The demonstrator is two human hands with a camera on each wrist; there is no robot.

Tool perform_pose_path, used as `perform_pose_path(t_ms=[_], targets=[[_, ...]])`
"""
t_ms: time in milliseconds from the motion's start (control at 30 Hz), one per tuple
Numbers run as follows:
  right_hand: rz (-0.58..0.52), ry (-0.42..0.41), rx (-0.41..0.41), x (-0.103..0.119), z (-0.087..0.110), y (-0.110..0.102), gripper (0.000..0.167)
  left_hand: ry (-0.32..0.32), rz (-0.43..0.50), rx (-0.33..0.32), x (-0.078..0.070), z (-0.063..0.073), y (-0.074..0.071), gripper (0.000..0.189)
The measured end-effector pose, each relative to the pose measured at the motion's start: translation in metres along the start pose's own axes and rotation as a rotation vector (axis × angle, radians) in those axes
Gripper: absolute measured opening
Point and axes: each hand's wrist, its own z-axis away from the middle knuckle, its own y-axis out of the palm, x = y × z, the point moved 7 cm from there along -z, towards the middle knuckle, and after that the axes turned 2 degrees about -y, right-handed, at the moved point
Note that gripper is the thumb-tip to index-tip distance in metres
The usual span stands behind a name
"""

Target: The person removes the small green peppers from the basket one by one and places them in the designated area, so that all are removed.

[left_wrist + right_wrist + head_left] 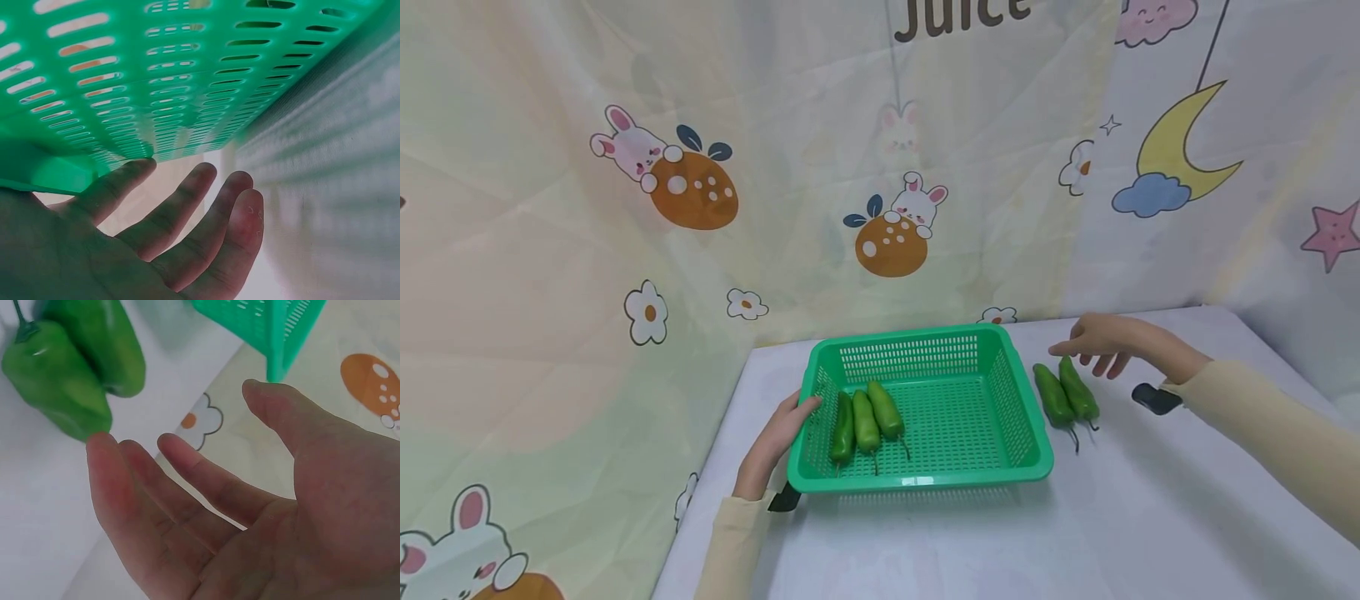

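**Green basket [985, 477] was held while two loose peppers [1054, 400] lay within reach**

The right hand [1108, 337] hung with its fingers parted and lightly bent, holding nothing, by the far tip of the rightmost pepper; whether a fingertip touched it was hard to tell. The left hand [775, 437] held the basket's left rim, thumb over the edge, fingers outside. The loose pair lay side by side on the white table [940, 542], just right of the basket, stems toward the person. Three more peppers [866, 423] lay inside, near its left wall. The step in hand looked like a reach for a loose pepper; the next move seemed to call for curling the fingers round one without rolling its neighbour.
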Motion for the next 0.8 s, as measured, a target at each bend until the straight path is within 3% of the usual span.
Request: perform_pose_path(t_ms=[800], targets=[[0.073,-0.078,-0.066,0.053,0.003,-0.010,0.065,0.010,0.019,0.012,0.004,-0.004,-0.001,0.059]])
